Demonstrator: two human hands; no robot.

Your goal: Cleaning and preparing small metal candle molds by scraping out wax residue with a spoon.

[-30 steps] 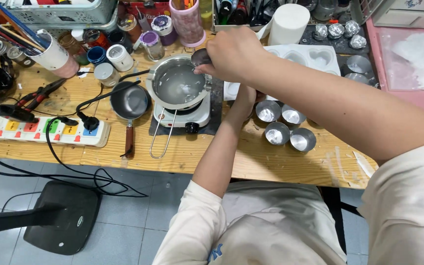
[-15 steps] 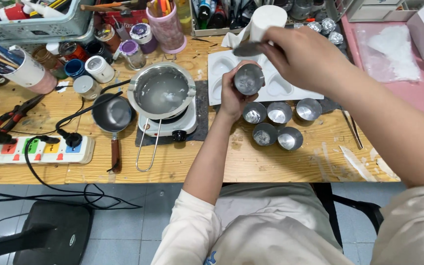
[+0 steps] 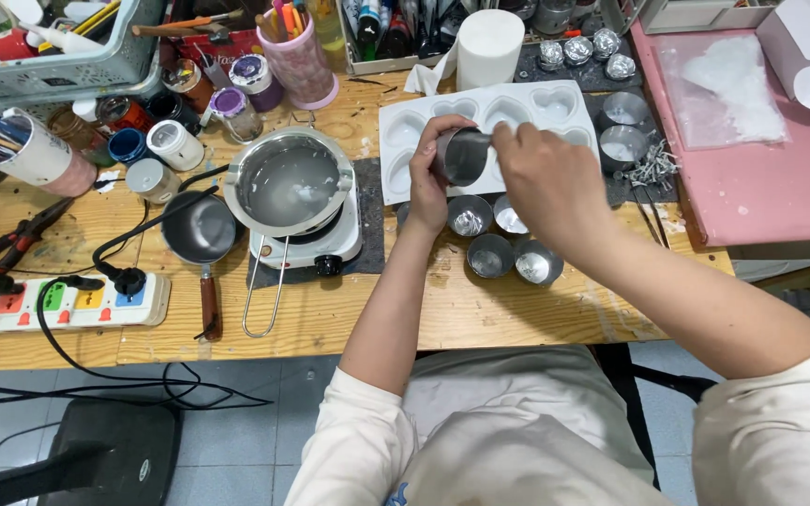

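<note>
A: Two hands are working on one small round silver metal cup, which the left hand is gripping by its side wall and tilting above the near edge of the white heart-cavity mould tray.

B: And the right hand?

A: Its fingers are pinching something at the cup's rim; I cannot tell what. The cup is looking light, stiff, thin-walled and probably slick, so wrapping the side seems safest.
</note>
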